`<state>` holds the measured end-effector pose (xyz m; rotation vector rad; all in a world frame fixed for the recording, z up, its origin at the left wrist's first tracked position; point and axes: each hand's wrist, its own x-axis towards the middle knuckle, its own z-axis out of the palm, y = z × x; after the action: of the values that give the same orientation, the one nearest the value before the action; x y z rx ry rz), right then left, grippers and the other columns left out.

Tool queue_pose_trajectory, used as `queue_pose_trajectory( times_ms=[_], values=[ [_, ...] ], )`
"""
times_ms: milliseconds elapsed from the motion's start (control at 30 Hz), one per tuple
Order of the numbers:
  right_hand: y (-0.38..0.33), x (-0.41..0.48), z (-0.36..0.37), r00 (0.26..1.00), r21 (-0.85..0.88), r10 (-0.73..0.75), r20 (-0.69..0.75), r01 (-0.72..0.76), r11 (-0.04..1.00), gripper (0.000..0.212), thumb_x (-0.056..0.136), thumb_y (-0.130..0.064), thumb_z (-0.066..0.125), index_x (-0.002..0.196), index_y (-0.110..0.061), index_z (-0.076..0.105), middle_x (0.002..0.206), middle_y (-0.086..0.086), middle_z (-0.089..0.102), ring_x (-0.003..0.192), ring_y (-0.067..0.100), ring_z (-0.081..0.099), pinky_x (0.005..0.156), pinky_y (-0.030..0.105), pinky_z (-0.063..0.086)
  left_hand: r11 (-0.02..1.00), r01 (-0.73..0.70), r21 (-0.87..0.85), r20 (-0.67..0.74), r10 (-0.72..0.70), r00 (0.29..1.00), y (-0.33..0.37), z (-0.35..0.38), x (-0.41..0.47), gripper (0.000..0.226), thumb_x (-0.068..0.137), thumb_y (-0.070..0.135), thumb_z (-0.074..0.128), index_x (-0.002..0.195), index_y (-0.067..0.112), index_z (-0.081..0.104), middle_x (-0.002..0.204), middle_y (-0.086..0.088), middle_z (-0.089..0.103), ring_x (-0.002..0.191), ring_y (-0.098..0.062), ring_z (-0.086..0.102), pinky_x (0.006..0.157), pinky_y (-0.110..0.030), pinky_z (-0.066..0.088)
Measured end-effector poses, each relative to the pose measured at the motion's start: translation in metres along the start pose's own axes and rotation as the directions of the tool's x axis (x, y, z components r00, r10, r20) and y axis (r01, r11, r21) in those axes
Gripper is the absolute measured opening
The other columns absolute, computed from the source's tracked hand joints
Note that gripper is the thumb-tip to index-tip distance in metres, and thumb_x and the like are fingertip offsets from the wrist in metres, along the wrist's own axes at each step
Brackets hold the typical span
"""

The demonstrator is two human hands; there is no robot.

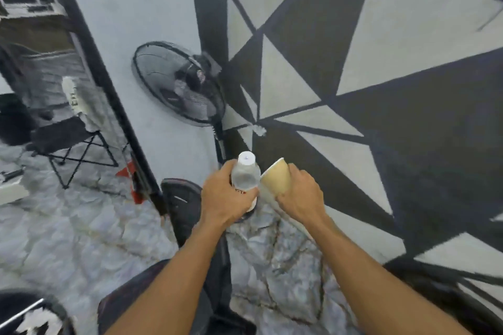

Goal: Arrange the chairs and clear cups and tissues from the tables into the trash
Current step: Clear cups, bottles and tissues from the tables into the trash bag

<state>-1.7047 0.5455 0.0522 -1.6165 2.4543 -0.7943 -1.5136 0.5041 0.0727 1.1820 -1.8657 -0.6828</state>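
My left hand (224, 198) grips a clear plastic water bottle (246, 175) with a white cap, held upright in front of me. My right hand (300, 198) holds a beige paper cup (276, 178), tilted with its rim toward the upper left, right beside the bottle. Both hands hover above the marbled floor, near the edge of a black and cream patterned carpet. A small white crumpled tissue (260, 130) lies on the carpet just beyond the bottle.
A black standing fan (179, 84) stands straight ahead against a white panel (136, 35). A black folding chair (73, 139) sits at the left. A dark round-edged object (182, 201) is by my left hand. The patterned carpet (381, 90) spreads to the right.
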Motion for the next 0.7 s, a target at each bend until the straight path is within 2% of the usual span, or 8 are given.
queue_pose_trajectory(
  times_ms=[100,200,267,400,600,700],
  values=[
    [0.095,-0.015,-0.028,0.988,0.023,0.150,-0.029,-0.150,0.988,0.064,0.059,-0.042,0.065,0.116,-0.023,0.044,0.100,0.003,0.058,0.089,0.029,0.059,0.067,0.033,0.040,0.999,-0.032,-0.027,0.163,0.036,0.986,0.040,0.089,-0.008,0.053,0.060,0.051,0.081,0.107,0.043,0.058,0.089,0.018,0.069,0.082,-0.008,0.067,0.074,-0.042,0.059],
    [0.192,-0.047,-0.044,0.940,0.048,0.340,-0.023,-0.338,0.940,0.064,0.063,-0.035,0.068,0.121,-0.025,0.043,0.108,0.004,0.060,0.099,0.030,0.060,0.076,0.036,0.048,0.998,-0.040,-0.045,0.325,0.053,0.944,0.072,0.177,-0.029,0.052,0.057,0.052,0.081,0.101,0.058,0.054,0.088,0.021,0.069,0.082,-0.006,0.067,0.076,-0.041,0.059],
    [0.257,-0.081,-0.050,0.881,0.076,0.473,-0.004,-0.471,0.879,0.061,0.063,-0.037,0.065,0.120,-0.026,0.044,0.111,0.004,0.061,0.101,0.031,0.061,0.078,0.038,0.050,0.997,-0.050,-0.060,0.445,0.072,0.893,0.091,0.238,-0.050,0.054,0.056,0.051,0.082,0.100,0.061,0.051,0.089,0.024,0.068,0.083,-0.004,0.067,0.076,-0.039,0.060],
    [0.362,-0.151,-0.057,0.748,0.125,0.663,-0.008,-0.657,0.743,0.058,0.064,-0.039,0.067,0.117,-0.025,0.049,0.111,0.005,0.065,0.104,0.032,0.061,0.079,0.040,0.054,0.995,-0.067,-0.078,0.644,0.102,0.758,0.120,0.346,-0.104,0.069,0.054,0.050,0.085,0.116,0.039,0.057,0.100,0.013,0.071,0.090,-0.015,0.069,0.078,-0.041,0.060],
    [0.467,-0.216,-0.071,0.520,0.150,0.854,0.017,-0.846,0.512,0.070,0.059,-0.042,0.078,0.121,-0.024,0.048,0.107,0.004,0.062,0.095,0.027,0.062,0.076,0.038,0.055,0.996,-0.038,-0.080,0.805,0.087,0.587,0.149,0.468,-0.176,0.065,0.052,0.049,0.085,0.111,0.043,0.058,0.096,0.016,0.071,0.088,-0.011,0.069,0.078,-0.042,0.060],
    [0.506,-0.233,-0.070,0.448,0.138,0.893,0.051,-0.888,0.438,0.068,0.061,-0.037,0.078,0.120,-0.021,0.048,0.106,0.006,0.063,0.095,0.028,0.063,0.074,0.037,0.054,0.998,-0.023,-0.060,0.854,0.063,0.516,0.156,0.508,-0.198,0.062,0.052,0.045,0.082,0.109,0.043,0.059,0.093,0.018,0.071,0.085,-0.007,0.069,0.077,-0.039,0.060]
  ],
)
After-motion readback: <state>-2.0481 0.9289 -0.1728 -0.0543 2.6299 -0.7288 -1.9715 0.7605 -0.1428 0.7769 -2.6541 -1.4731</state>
